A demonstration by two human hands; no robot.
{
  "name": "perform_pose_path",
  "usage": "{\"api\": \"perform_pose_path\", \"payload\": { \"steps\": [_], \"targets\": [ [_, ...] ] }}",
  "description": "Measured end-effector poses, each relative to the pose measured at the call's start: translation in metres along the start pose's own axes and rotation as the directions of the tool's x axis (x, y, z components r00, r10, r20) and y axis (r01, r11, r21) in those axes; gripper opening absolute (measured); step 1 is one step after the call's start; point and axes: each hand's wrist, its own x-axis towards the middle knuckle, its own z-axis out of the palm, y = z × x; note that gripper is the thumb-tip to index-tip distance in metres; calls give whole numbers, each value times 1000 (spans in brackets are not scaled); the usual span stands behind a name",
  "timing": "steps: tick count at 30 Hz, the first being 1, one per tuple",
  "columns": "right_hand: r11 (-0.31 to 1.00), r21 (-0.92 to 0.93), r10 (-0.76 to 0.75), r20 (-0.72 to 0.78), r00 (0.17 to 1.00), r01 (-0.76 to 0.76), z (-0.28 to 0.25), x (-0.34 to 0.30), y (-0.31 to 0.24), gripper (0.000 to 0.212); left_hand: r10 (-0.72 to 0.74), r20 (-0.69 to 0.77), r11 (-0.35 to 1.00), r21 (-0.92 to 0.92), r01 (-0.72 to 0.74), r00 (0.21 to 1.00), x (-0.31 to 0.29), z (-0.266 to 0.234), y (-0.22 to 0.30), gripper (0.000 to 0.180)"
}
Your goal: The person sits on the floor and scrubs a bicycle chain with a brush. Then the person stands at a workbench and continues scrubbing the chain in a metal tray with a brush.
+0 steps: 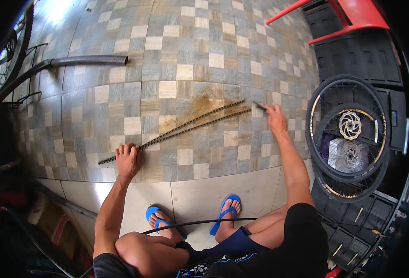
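Note:
A dark bicycle chain [186, 128] lies doubled on the tiled floor, its two strands spreading apart toward the right. My left hand [128, 160] is closed over the chain near its left end, and a short stretch pokes out past the fingers. Beyond the chain's right ends, my right hand [276, 118] grips a slim dark tool [259, 106], too small to tell its kind. The tool points left and is apart from the chain. Brown grimy stains [204, 102] mark the tiles around the strands.
Bicycle wheels [312, 125] with disc rotors are stacked on black crates [364, 58] at right. A red plastic chair [352, 16] stands at upper right. A grey tube [91, 60] juts in from the left. A black cable [197, 223] crosses near my blue-sandalled feet.

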Motion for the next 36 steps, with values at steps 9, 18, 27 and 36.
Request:
{"api": "perform_pose_path", "payload": {
  "steps": [9,18,27,36],
  "targets": [
    [842,431,-430,169,887,326,13,43,-303,32,-12,-14,999,33,13,1000,2,4,-5,19],
    [909,-220,390,144,910,-355,-45,-1,33,30,7,30,1000,7,-7,1000,3,5,0,21],
    [974,-84,209,-33,977,-211,-162,-72,45,30,205,387,968,58,-246,899,34,-46,-22,32],
    [870,-45,482,292,826,-491,-291,-267,52,20,69,498,969,-238,60,865,117,-180,127,23]
  ]
}}
